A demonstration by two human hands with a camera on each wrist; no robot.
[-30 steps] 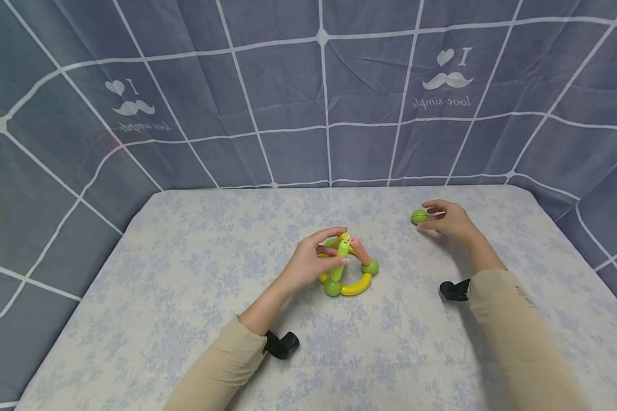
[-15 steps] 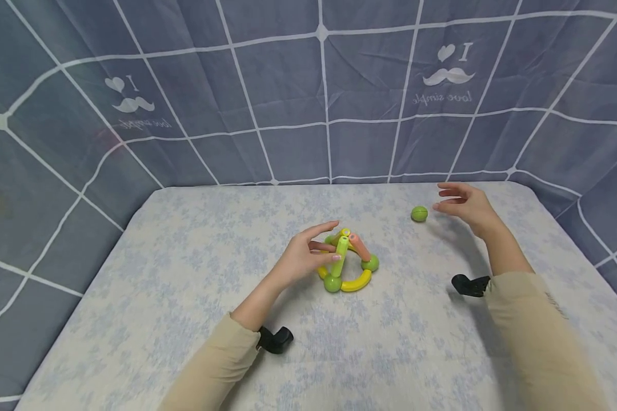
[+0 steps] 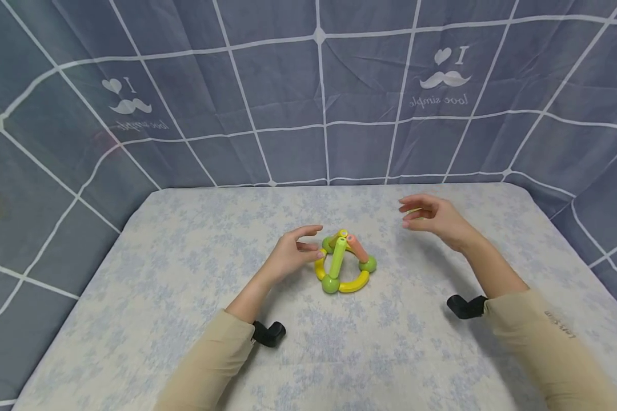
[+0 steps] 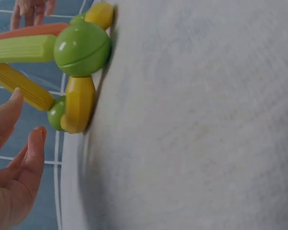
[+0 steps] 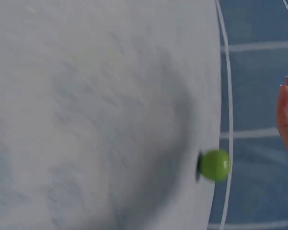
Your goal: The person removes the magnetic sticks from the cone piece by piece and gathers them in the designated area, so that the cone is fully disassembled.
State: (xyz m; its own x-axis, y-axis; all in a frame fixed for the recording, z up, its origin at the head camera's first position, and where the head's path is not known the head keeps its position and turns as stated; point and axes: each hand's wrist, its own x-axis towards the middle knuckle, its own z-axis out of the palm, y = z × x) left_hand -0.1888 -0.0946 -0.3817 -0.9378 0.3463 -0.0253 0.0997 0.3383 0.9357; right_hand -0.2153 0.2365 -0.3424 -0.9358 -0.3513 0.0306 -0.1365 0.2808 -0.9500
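Observation:
A toy frame of balls and rods stands on the table. Its base is a ring of yellow curved rods (image 3: pixel 356 283) joined by green balls (image 4: pixel 82 49). From it a light green rod (image 3: pixel 337 260), a coral rod (image 3: pixel 358 249) and a yellow rod (image 4: pixel 24 87) lean inward. My left hand (image 3: pixel 285 255) hovers just left of the frame, fingers loosely bent and apart from it in the left wrist view. Over a loose green ball (image 5: pixel 215 165) on the table hangs my right hand (image 3: pixel 438 221), fingers spread. They mostly hide the ball in the head view and look clear of it in the right wrist view.
The table (image 3: pixel 226 240) wears a pale cloth with a blue floral print. Behind and beside it hangs a blue-grey curtain (image 3: pixel 293 151) with white grid lines. A black strap mount (image 3: pixel 269 334) sits at the left wrist, another (image 3: pixel 465 307) at the right.
My left hand has drawn away leftward from the light green rod. My right hand let go of the loose ball, moved off to the right, then came back over it.

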